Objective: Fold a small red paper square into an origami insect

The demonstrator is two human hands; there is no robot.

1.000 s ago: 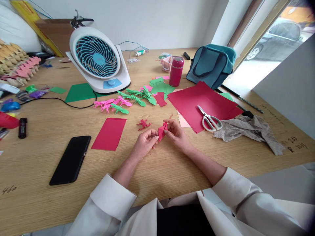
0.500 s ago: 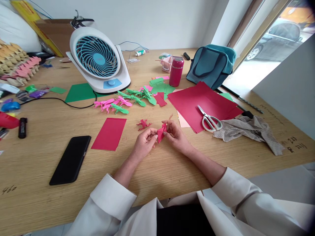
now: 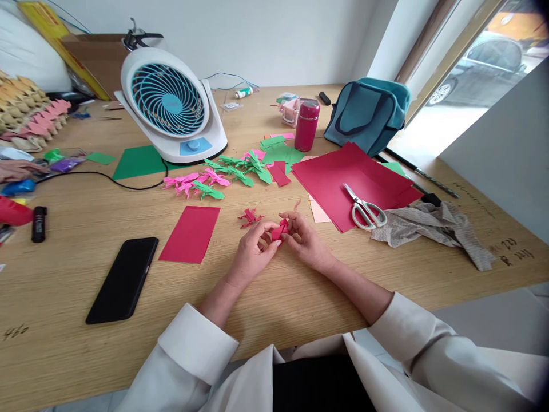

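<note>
A small piece of folded red paper (image 3: 280, 230) is pinched between my two hands, above the wooden table. My left hand (image 3: 255, 249) grips its left side, thumb in front. My right hand (image 3: 307, 240) closes on its right side with thumb and fingers; part of the paper is hidden behind them. Just beyond my left hand lies a folded red paper figure (image 3: 250, 217) with thin legs. Left of it rests a rectangular red paper sheet (image 3: 191, 234). Several green paper figures (image 3: 240, 171) and pink paper figures (image 3: 189, 182) lie farther back.
White-handled scissors (image 3: 364, 209) lie on large red sheets (image 3: 343, 171), beside a crumpled cloth (image 3: 433, 232). A black phone (image 3: 123, 280) is at left. Behind stand a fan (image 3: 171, 106), a red flask (image 3: 307, 126) and a teal bag (image 3: 366, 114). Another person's hand (image 3: 21, 170) shows at far left.
The folded red paper has turned and looks more compact. My left thumb has shifted right across its lower edge. Another person's hand has come in at the far left.
</note>
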